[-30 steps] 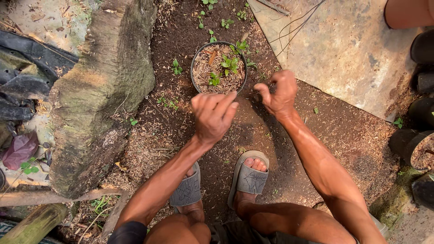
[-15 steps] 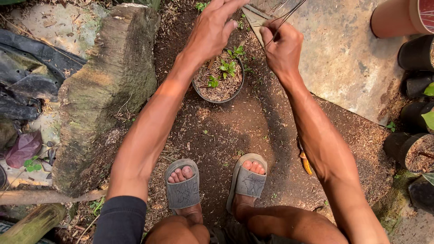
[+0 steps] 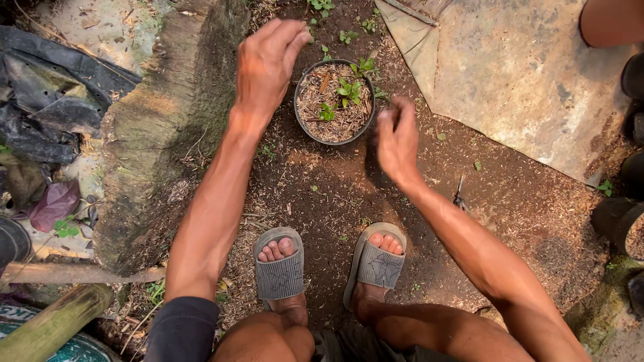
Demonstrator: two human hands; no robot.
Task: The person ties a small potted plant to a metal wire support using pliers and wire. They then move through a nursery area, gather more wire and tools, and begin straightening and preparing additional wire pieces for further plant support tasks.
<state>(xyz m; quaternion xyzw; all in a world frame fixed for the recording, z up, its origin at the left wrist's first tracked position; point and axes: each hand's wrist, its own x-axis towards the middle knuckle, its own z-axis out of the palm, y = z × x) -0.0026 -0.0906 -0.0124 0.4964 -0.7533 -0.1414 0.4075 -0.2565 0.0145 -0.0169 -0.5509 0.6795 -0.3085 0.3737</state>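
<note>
Dark, bare soil [image 3: 322,201] strewn with wood chips and dry litter carried everything, bounded on the left by a mossy log [image 3: 154,134] and at the upper right by a flat, stained slab [image 3: 516,80]. A round black pot [image 3: 300,114] stood on the soil near its far edge, just beside the slab's corner. It was filled to the rim with brown chips and dry mulch, and a few small green seedlings [image 3: 347,90] rose from that filling. The left hand [image 3: 268,64] hovered at the pot's left rim, fingers [image 3: 292,37] loosely extended and holding nothing. The right hand [image 3: 397,137], blurred, hung just right of the pot with fingers curled inward; whether it gripped anything could not be told. Two grey sandals [image 3: 282,275] rested on the soil nearer the person. More dark pots [image 3: 614,221] stood along the right edge.
</note>
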